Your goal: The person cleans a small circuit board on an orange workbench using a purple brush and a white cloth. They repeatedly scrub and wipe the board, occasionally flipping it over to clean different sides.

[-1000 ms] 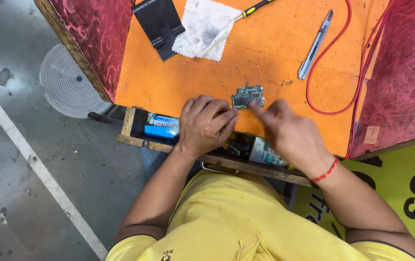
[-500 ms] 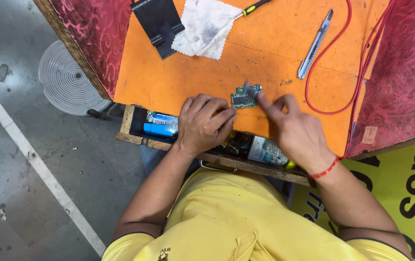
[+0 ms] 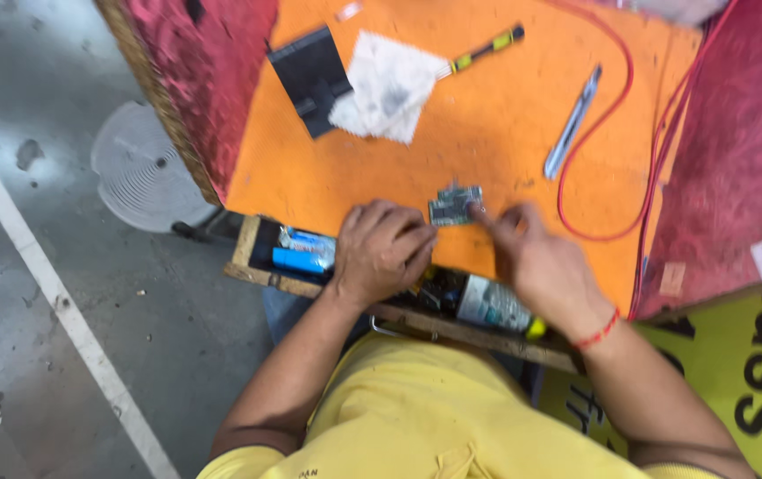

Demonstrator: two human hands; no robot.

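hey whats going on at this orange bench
A person in a yellow shirt leans over an orange work mat. The left hand rests curled at the mat's near edge, and the right hand touches a small grey-green circuit board with its fingertips. Further back lie a white cloth, a black flat part, a yellow-handled screwdriver, a grey utility knife and a red wire, all untouched.
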